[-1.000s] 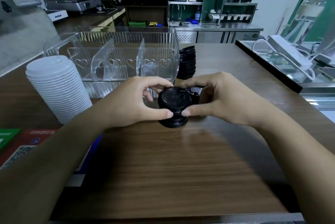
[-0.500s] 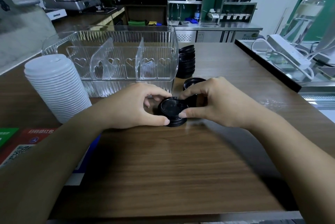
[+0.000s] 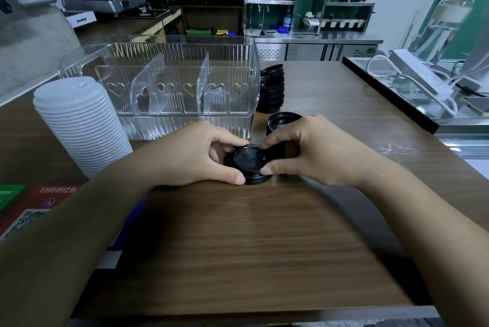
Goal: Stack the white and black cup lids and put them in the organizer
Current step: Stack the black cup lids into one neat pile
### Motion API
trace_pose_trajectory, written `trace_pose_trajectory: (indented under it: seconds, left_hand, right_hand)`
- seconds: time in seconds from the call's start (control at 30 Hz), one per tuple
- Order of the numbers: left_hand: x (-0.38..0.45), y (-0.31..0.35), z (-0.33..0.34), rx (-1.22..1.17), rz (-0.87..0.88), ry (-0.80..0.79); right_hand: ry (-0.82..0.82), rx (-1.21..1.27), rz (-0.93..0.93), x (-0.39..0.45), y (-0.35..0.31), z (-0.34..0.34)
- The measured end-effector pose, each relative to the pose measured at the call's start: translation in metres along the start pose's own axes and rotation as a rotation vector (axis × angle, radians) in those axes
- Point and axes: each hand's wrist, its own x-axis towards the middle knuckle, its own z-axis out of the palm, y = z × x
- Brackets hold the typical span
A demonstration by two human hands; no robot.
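**Both hands pinch a short stack of black lids**

The left hand (image 3: 195,154) and right hand (image 3: 315,152) pinch the black lid stack (image 3: 248,165) from either side with thumbs and fingertips; it sits on the wooden counter (image 3: 251,247), just before the clear organizer (image 3: 169,83). White lids (image 3: 79,125) stand stacked at left.

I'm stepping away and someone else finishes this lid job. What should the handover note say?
Left hand and right hand both grip a short black lid stack on the counter.
One black lid lies loose behind it; a taller black stack stands right of the clear organizer.
The white lid stack stands left of the organizer.
Done: whites stacked. Left: merge the black lids, then load both stacks; no lids visible in the organizer yet.
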Motion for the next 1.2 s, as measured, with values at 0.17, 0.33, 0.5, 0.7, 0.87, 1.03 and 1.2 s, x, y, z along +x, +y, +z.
trace_pose_trajectory:
  seconds: [0.17, 0.33, 0.5, 0.7, 0.87, 1.03, 1.2]
  left_hand:
    - [0.000, 0.003, 0.007, 0.010, -0.032, 0.082]
    - [0.002, 0.000, 0.013, 0.051, -0.013, 0.098]
    - [0.003, 0.002, 0.013, 0.020, 0.026, 0.099]
    - [0.004, 0.001, 0.014, 0.025, 0.034, 0.124]
    - [0.003, 0.002, 0.016, 0.046, 0.045, 0.142]
    - [0.004, 0.002, 0.016, 0.048, 0.048, 0.141]
    - [0.004, 0.001, 0.016, 0.041, 0.048, 0.135]
  right_hand:
    - [-0.017, 0.000, -0.018, 0.000, -0.001, 0.000]
    - [-0.022, 0.033, -0.018, -0.001, -0.002, -0.005]
    - [0.159, 0.092, 0.076, -0.001, 0.010, -0.020]
    - [0.168, -0.131, 0.162, 0.001, 0.025, -0.016]
    - [0.125, -0.150, 0.154, 0.002, 0.026, -0.010]
    - [0.135, -0.128, 0.159, 0.003, 0.025, -0.004]
    - [0.127, -0.146, 0.164, 0.004, 0.022, -0.004]
